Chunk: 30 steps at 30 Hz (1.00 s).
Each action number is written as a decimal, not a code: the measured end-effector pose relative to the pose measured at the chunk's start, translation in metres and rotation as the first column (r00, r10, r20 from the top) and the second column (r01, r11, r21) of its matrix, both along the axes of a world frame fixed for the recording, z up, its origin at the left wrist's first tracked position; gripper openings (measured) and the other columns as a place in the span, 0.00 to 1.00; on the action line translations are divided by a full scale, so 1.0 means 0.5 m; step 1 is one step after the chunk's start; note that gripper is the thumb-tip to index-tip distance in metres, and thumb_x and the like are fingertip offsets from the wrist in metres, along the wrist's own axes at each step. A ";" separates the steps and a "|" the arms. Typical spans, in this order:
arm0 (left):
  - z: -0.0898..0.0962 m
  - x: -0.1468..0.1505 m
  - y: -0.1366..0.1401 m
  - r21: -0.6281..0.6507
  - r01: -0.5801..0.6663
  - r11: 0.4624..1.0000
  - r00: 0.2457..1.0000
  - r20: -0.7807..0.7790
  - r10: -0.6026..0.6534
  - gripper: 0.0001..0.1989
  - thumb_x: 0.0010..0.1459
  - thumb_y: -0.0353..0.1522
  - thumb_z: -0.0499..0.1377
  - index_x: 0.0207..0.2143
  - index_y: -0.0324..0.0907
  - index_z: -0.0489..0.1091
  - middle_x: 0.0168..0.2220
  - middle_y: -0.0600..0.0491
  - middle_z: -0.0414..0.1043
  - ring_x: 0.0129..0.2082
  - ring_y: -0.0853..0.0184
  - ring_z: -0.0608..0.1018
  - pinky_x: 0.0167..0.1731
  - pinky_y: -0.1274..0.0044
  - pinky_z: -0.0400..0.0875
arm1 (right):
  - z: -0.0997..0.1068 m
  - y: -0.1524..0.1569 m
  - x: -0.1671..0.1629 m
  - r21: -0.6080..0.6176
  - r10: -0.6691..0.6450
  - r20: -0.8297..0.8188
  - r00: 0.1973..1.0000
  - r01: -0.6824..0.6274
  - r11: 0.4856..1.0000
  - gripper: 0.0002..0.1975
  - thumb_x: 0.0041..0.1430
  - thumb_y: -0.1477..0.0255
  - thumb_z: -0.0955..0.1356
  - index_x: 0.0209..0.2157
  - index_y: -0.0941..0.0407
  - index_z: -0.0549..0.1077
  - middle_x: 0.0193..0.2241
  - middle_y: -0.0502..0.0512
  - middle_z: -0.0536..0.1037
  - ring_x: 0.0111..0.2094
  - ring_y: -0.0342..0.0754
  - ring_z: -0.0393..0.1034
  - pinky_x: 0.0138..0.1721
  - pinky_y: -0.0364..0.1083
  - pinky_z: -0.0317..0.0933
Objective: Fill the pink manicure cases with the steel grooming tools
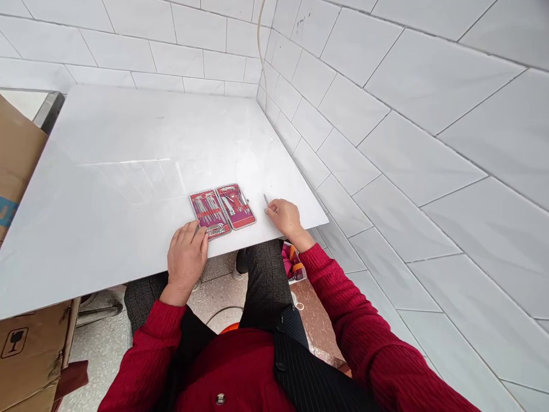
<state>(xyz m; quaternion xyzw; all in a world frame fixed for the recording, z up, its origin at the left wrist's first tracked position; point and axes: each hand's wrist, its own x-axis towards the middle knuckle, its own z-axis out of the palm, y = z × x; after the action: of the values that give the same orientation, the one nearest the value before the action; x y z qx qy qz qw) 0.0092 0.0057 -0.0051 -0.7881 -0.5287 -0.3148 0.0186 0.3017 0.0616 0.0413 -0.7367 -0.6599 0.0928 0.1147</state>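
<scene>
An opened manicure set case [227, 209] lies on the white table near its front edge, its two halves spread side by side. Inside, several metal tools, a nail clipper [231, 206] among them, sit on a red and purple lining. My left hand [187, 252] rests on the table with fingers stretched out, the fingertips at the case's lower left corner. Right of the case, my right hand [283, 216] pinches a slim metal manicure tool [265, 199]. One end of it sticks up past the fingers; its exact kind is too small to make out.
The white table [120, 131] meets tiled walls [386, 143] at the back and right. Cardboard boxes [17, 154] stand at the left, one below table height. A thin cable [259, 46] hangs in the corner. Under the table's front edge is a container of colourful items [292, 262].
</scene>
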 end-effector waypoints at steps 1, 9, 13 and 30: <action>0.000 0.000 0.000 -0.002 -0.001 1.000 1.000 0.002 0.001 0.16 0.71 0.33 0.49 0.51 0.39 0.73 0.58 0.38 0.73 0.58 0.50 0.73 0.58 0.56 0.66 | -0.001 -0.003 0.012 -0.024 -0.015 0.018 1.000 0.016 1.000 0.10 0.67 0.68 0.67 0.43 0.55 0.79 0.41 0.54 0.82 0.42 0.49 0.75 0.41 0.44 0.60; -0.003 0.001 0.000 -0.004 0.000 1.000 1.000 0.013 0.000 0.15 0.70 0.33 0.49 0.52 0.42 0.72 0.58 0.41 0.73 0.59 0.51 0.73 0.59 0.57 0.65 | 0.027 0.021 0.009 -0.192 0.024 0.212 0.977 0.017 0.981 0.12 0.68 0.69 0.66 0.40 0.58 0.81 0.43 0.64 0.83 0.44 0.54 0.77 0.40 0.46 0.62; -0.002 0.002 -0.001 -0.020 0.000 1.000 1.000 0.016 0.000 0.16 0.70 0.33 0.49 0.51 0.41 0.73 0.58 0.40 0.73 0.59 0.51 0.72 0.59 0.57 0.65 | 0.037 0.046 0.006 -0.240 0.052 0.247 0.968 0.009 0.971 0.11 0.64 0.71 0.69 0.42 0.60 0.82 0.42 0.67 0.84 0.44 0.56 0.79 0.38 0.46 0.63; -0.005 0.003 0.000 0.046 -0.022 0.999 0.999 -0.047 0.025 0.16 0.71 0.33 0.48 0.50 0.37 0.73 0.57 0.39 0.74 0.58 0.51 0.74 0.59 0.60 0.66 | 0.084 -0.020 -0.030 -0.260 0.149 0.072 0.986 -0.126 0.957 0.10 0.63 0.70 0.69 0.31 0.59 0.83 0.22 0.55 0.80 0.29 0.47 0.76 0.34 0.42 0.60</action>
<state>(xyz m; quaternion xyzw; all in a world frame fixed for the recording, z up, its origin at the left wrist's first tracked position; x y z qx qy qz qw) 0.0108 0.0057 -0.0079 -0.7885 -0.5300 -0.3076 0.0530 0.2866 0.0514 0.0832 -0.7011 -0.6966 0.1509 -0.0174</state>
